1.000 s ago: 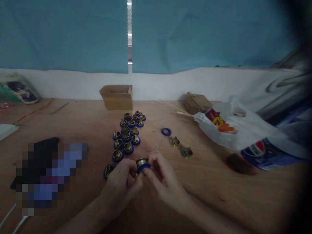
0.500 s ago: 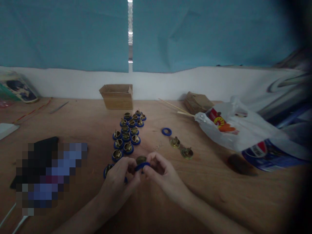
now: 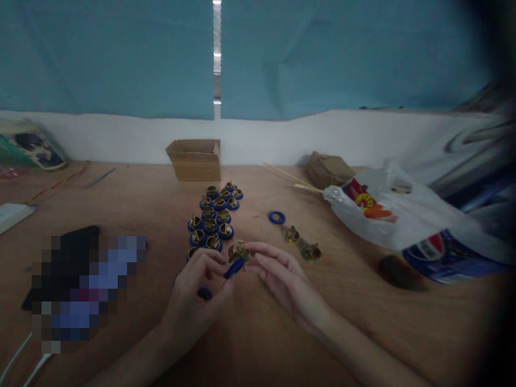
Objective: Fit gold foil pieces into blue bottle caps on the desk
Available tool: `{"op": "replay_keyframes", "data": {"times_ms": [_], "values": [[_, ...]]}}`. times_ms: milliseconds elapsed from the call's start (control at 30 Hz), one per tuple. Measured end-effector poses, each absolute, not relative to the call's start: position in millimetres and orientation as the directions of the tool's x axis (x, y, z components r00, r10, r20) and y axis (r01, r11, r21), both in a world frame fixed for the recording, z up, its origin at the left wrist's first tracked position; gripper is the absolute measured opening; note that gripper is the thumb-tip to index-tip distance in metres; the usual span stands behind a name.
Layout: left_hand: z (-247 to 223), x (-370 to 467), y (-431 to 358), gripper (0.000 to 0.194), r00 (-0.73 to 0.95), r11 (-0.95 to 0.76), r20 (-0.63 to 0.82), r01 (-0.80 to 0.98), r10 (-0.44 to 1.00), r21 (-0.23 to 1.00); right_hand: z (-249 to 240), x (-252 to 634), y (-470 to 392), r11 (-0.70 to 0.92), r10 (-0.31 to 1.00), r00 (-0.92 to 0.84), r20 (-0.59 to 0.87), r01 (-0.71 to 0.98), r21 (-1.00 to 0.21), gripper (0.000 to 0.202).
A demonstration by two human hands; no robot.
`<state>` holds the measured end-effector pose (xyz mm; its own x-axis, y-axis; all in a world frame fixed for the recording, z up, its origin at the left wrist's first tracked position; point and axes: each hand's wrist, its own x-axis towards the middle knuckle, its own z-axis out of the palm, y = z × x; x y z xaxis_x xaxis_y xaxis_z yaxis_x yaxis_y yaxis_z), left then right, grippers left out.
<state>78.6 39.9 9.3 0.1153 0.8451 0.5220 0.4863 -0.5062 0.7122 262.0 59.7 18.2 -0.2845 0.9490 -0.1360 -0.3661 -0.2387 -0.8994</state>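
Note:
My left hand (image 3: 197, 290) is closed, with a blue rubber ring (image 3: 234, 267) at its fingertips, tilted steeply. Right behind the ring is a round brass-coloured fitting (image 3: 238, 251), held at the fingertips of my right hand (image 3: 284, 274). Ring and fitting touch or overlap; I cannot tell if they are joined. Another blue ring (image 3: 205, 293) shows below my left fingers, partly hidden. Beyond the hands stand several fittings with blue rings around their bases (image 3: 209, 224). Right of them lie a loose blue ring (image 3: 277, 217) and two fittings without rings (image 3: 291, 235).
An open cardboard box (image 3: 195, 161) stands at the back, near a brown paper package (image 3: 329, 169). On the right, a white plastic bag (image 3: 387, 199) lies by a bottle with a blue label (image 3: 443, 255). A dark flat object (image 3: 64, 263), partly pixelated, is at left with white cables.
The blue ring at my left fingertips has turned from nearly flat to steep. The brass fitting has come up behind it, and my right fingers have straightened.

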Motion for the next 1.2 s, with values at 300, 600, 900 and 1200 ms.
{"op": "replay_keyframes", "data": {"times_ms": [300,600,900,1200], "values": [[2,78,38,0.038,-0.031,-0.126,0.146,0.350,0.989,0.928,19,269,59,0.159,0.968,-0.185,0.171,-0.077,-0.984,0.037],[15,73,39,0.028,0.226,-0.192,0.125,0.301,0.966,0.934,20,265,33,0.757,0.650,-0.504,0.570,0.359,-0.546,0.069],[13,74,38,0.036,0.195,-0.112,0.075,0.190,0.978,0.975,25,259,39,0.879,0.475,-0.618,0.627,0.300,-0.371,0.039],[15,76,38,0.035,0.194,-0.029,-0.011,0.204,0.981,0.979,23,261,36,0.875,0.484,-0.512,0.710,0.292,-0.386,0.041]]}}
